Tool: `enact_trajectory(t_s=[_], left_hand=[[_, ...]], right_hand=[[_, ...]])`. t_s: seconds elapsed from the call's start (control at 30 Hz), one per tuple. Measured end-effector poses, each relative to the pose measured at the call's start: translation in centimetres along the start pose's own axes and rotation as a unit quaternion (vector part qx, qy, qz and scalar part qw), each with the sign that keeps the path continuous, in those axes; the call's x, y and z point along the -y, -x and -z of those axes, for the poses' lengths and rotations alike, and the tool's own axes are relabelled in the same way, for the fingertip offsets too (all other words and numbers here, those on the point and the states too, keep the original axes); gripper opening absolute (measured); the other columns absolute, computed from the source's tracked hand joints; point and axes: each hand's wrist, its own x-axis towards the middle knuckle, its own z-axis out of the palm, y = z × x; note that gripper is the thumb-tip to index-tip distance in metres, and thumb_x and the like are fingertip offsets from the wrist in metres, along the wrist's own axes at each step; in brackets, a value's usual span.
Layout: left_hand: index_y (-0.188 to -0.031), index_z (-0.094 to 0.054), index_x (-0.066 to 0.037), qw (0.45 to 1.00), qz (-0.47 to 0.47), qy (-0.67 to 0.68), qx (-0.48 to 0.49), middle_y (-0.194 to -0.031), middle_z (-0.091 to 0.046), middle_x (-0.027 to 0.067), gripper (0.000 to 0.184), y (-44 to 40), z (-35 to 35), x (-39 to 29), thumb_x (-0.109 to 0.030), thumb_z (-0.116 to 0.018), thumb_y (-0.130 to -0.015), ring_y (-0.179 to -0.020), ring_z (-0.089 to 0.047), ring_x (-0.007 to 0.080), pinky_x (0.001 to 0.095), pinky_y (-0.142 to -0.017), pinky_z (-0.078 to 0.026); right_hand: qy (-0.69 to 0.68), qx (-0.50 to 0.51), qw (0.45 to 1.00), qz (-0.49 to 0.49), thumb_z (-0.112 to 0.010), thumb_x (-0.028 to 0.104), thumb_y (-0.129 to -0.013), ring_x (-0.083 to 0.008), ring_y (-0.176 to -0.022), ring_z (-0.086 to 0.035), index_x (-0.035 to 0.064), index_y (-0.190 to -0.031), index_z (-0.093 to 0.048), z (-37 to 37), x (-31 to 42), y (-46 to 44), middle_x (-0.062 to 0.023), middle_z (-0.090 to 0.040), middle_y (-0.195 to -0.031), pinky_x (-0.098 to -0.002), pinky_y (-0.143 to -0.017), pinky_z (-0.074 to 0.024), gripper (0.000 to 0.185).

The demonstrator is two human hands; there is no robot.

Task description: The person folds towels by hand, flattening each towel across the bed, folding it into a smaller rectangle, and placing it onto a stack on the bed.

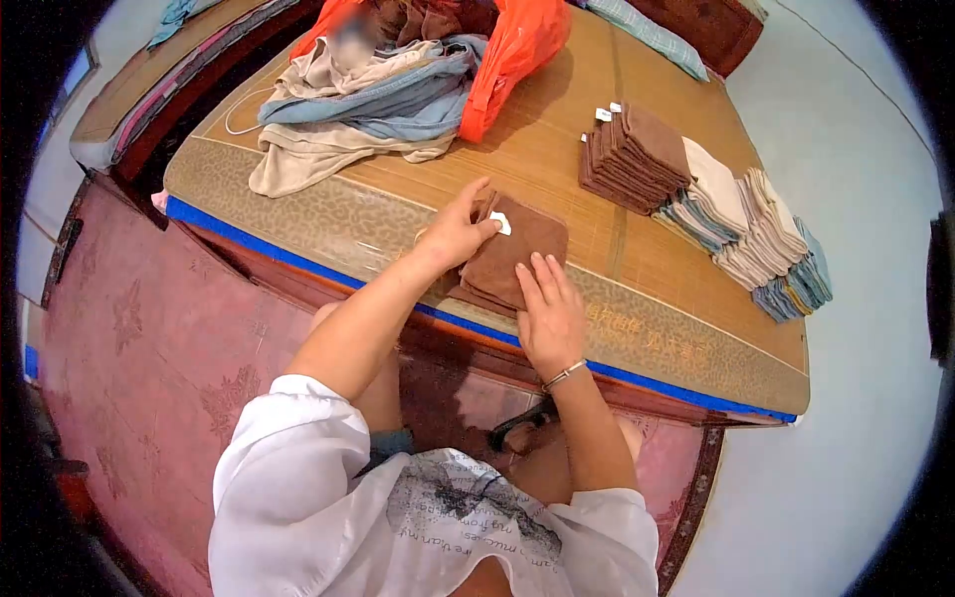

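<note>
In front of me a small pile of folded brown towels [522, 234] lies at the near edge of the mat-covered bed. A white tag [501, 223] shows on the top one. My left hand [460, 231] grips the pile's left side, its thumb on top beside the tag and some fingers hidden behind the edge. Flat on the near right corner rests my right hand [552, 313], fingers stretched out and holding nothing. A bracelet [565, 374] circles the right wrist.
Stacked brown towels [632, 159] stand to the right, beside beige folded cloths [761, 234] and blue-grey ones [796, 284]. At the far left, loose blue cloth [373, 104] and beige cloth [328, 159] spill from a red plastic bag [517, 60]. A blue strip [269, 249] edges the bed.
</note>
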Motion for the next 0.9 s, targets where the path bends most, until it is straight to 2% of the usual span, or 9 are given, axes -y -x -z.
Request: enact_trajectory(t_s=[0.2,0.37,0.47,0.53,0.6,0.67,0.73,0.83,0.9], left_hand=[[-0.141,-0.028,-0.009,0.991,-0.119,-0.017,0.061,-0.133,-0.042,0.0167,0.076,2.4,1.1,0.1,0.0,-0.064,-0.075,-0.115,-0.049,0.0215,0.0329,-0.092,-0.044],[-0.139,-0.033,-0.01,0.991,-0.126,0.017,0.049,-0.134,-0.039,0.0157,0.071,2.8,1.9,0.4,0.003,-0.061,-0.075,-0.119,-0.046,0.0261,0.034,-0.094,-0.043],[-0.138,-0.035,-0.01,0.987,-0.129,-0.089,0.041,-0.136,-0.037,0.0142,0.069,3.2,2.3,0.0,0.01,-0.057,-0.075,-0.125,-0.041,0.026,0.036,-0.1,-0.039],[-0.134,-0.039,-0.008,0.95,-0.193,-0.247,-0.013,-0.135,-0.037,0.0176,0.065,4.1,2.2,-1.2,0.004,-0.061,-0.074,-0.123,-0.042,0.0335,0.0379,-0.099,-0.039],[-0.13,-0.043,-0.006,0.944,-0.177,-0.277,-0.043,-0.133,-0.039,0.0189,0.059,4.4,1.3,-2.6,-0.003,-0.063,-0.075,-0.12,-0.042,0.0377,0.0403,-0.099,-0.039],[-0.124,-0.049,-0.005,0.888,-0.308,-0.328,-0.096,-0.13,-0.045,0.0172,0.049,4.4,0.0,-4.4,-0.006,-0.063,-0.076,-0.118,-0.044,0.0362,0.0411,-0.099,-0.038],[-0.116,-0.054,-0.003,0.867,-0.345,-0.357,-0.037,-0.122,-0.053,0.0154,0.037,3.8,-2.0,-5.0,-0.016,-0.059,-0.082,-0.118,-0.046,0.0324,0.0449,-0.102,-0.032],[-0.118,-0.055,-0.003,0.893,-0.343,-0.291,0.04,-0.125,-0.052,0.0152,0.038,1.9,-4.6,-2.5,-0.025,-0.054,-0.087,-0.121,-0.044,0.0304,0.0468,-0.105,-0.028],[-0.12,-0.054,-0.002,0.901,-0.284,-0.319,0.078,-0.129,-0.05,0.0149,0.043,1.3,-5.1,-1.9,-0.032,-0.048,-0.09,-0.124,-0.042,0.0292,0.0471,-0.107,-0.024]], right_hand=[[-0.014,0.017,1.0,-0.013,-0.057,0.008,-0.076,-0.0297,-0.128,-0.035,0.0087,-0.126,-0.049,-0.3,-0.1,0.0,-0.0131,-0.042,-0.135,-0.0442,-0.102,-0.0315,0.05],[0.01,0.018,1.0,0.0,-0.057,0.007,-0.076,-0.0299,-0.129,-0.034,0.0082,-0.126,-0.049,0.0,0.7,-0.5,-0.0131,-0.042,-0.135,-0.0461,-0.105,-0.0273,0.051],[0.0,0.027,1.0,-0.006,-0.056,0.007,-0.076,-0.0297,-0.129,-0.034,0.0082,-0.126,-0.048,0.0,0.8,-0.7,-0.013,-0.042,-0.135,-0.0462,-0.106,-0.0272,0.052],[-0.008,0.025,1.0,-0.008,-0.056,0.007,-0.076,-0.0298,-0.13,-0.033,0.0084,-0.127,-0.048,-0.1,0.8,-0.8,-0.0132,-0.042,-0.135,-0.0464,-0.106,-0.0276,0.052],[-0.016,0.023,0.999,-0.016,-0.056,0.007,-0.076,-0.0299,-0.13,-0.033,0.0086,-0.128,-0.047,-0.4,0.6,-0.7,-0.0134,-0.042,-0.135,-0.0465,-0.106,-0.028,0.053],[0.008,0.001,1.0,0.011,-0.054,0.007,-0.077,-0.0318,-0.129,-0.034,0.0047,-0.124,-0.05,-1.1,0.5,-0.6,-0.0155,-0.044,-0.133,-0.0468,-0.105,-0.0287,0.048],[0.013,-0.006,1.0,0.012,-0.053,0.008,-0.077,-0.0329,-0.128,-0.034,0.0024,-0.121,-0.052,-1.5,0.5,-0.6,-0.0163,-0.045,-0.131,-0.047,-0.105,-0.0293,0.044],[0.004,-0.005,1.0,0.003,-0.051,0.009,-0.079,-0.0346,-0.127,-0.035,-0.0013,-0.115,-0.055,-1.5,0.5,-0.6,-0.0176,-0.046,-0.128,-0.0476,-0.103,-0.0309,0.038],[-0.01,0.003,1.0,-0.011,-0.05,0.01,-0.079,-0.0351,-0.126,-0.036,-0.0027,-0.112,-0.056,-1.4,0.5,-0.5,-0.0181,-0.047,-0.127,-0.0481,-0.102,-0.0318,0.035]])
